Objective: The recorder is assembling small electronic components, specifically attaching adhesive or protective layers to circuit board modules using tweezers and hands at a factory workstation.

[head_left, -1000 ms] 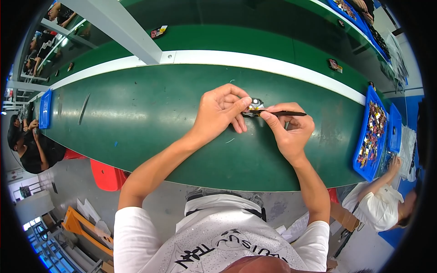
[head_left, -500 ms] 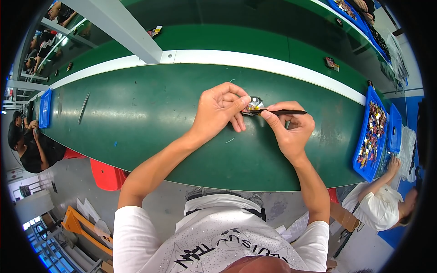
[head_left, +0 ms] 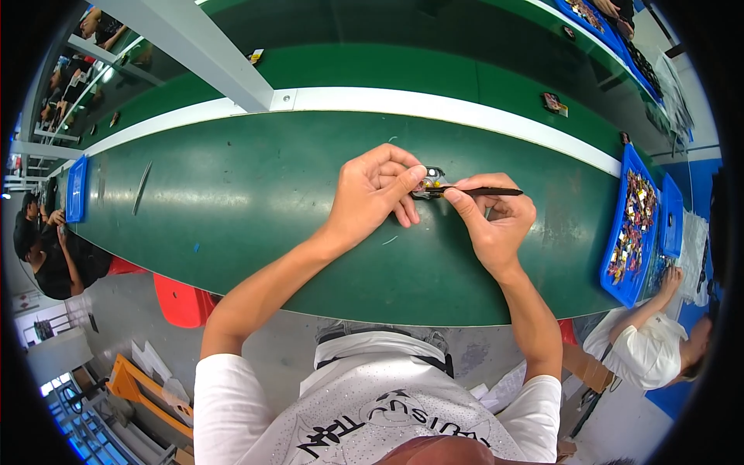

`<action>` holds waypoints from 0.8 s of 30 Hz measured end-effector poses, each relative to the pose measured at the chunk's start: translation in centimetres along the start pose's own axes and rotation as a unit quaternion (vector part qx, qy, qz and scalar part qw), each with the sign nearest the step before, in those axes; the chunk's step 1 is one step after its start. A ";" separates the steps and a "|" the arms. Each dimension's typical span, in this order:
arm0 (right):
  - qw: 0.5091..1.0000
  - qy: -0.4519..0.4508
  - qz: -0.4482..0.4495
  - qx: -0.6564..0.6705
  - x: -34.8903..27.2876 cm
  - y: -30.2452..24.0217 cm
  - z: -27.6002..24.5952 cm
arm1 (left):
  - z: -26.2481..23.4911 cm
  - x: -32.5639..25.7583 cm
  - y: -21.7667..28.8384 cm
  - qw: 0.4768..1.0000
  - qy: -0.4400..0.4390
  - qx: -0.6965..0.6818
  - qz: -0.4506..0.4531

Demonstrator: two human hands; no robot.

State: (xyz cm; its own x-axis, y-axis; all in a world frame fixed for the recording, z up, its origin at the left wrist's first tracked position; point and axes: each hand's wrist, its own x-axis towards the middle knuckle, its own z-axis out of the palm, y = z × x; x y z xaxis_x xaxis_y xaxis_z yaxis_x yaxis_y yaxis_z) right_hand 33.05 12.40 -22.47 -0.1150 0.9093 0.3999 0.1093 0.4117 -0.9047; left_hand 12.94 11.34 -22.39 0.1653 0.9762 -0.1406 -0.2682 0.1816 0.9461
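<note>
My left hand (head_left: 378,187) is closed on a small black-cased electronic part (head_left: 434,172) with a whitish spot and bits of yellow on it, held just above the green table (head_left: 271,201). Fingers and thumb cover its left side. In my right hand (head_left: 496,225) a slim, dark pair of tweezers (head_left: 496,191) is pinched between thumb and fingers. The tweezers' tip reaches the part's lower edge; too small to tell whether it grips anything there.
A blue tray (head_left: 614,288) full of small colourful parts stands at right, beside a person in a white shirt (head_left: 643,349). Beyond the white rail (head_left: 372,98), a green belt (head_left: 434,66) carries small parts (head_left: 553,104). A thin metal strip (head_left: 142,188) lies at left.
The small parts on the far green belt have shifted left. Around the part I hold, the tweezers' tip and yellow bits look slightly different; both hands stay almost in place.
</note>
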 end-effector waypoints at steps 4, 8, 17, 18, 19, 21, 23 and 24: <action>1.000 -0.008 0.010 0.006 0.1 0.1 -0.2 | 0.2 -0.2 0.0 1.000 0.014 0.008 0.018; 1.000 -0.008 0.014 0.006 0.1 -0.2 -0.1 | 0.3 -0.2 -0.1 0.999 0.028 0.007 0.036; 0.999 -0.006 0.036 0.003 0.0 -0.4 -0.1 | 0.4 -0.3 -0.2 0.997 0.048 0.011 0.064; 0.999 -0.005 0.044 0.007 0.0 -0.5 0.0 | 0.4 -0.3 -0.2 0.997 0.049 0.011 0.063; 0.999 -0.004 0.052 0.011 0.0 -0.5 0.0 | 0.4 -0.3 -0.2 0.997 0.048 0.015 0.063; 0.999 -0.004 0.052 0.011 0.0 -0.5 0.0 | 0.4 -0.3 -0.2 0.997 0.049 0.018 0.062; 0.999 -0.004 0.051 0.012 0.0 -0.5 0.0 | 0.3 -0.3 -0.2 0.997 0.044 0.016 0.061; 0.999 -0.005 0.049 0.007 0.0 -0.5 -0.1 | 0.3 -0.2 -0.2 0.997 0.044 0.016 0.061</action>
State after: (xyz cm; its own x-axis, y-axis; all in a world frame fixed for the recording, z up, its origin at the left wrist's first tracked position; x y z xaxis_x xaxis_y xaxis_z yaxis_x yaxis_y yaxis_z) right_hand 33.04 12.19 -21.96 -0.1148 0.9447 0.3072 0.1078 0.3193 -0.9415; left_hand 13.23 11.04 -22.42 0.0491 0.9977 -0.0475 -0.2514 0.0584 0.9661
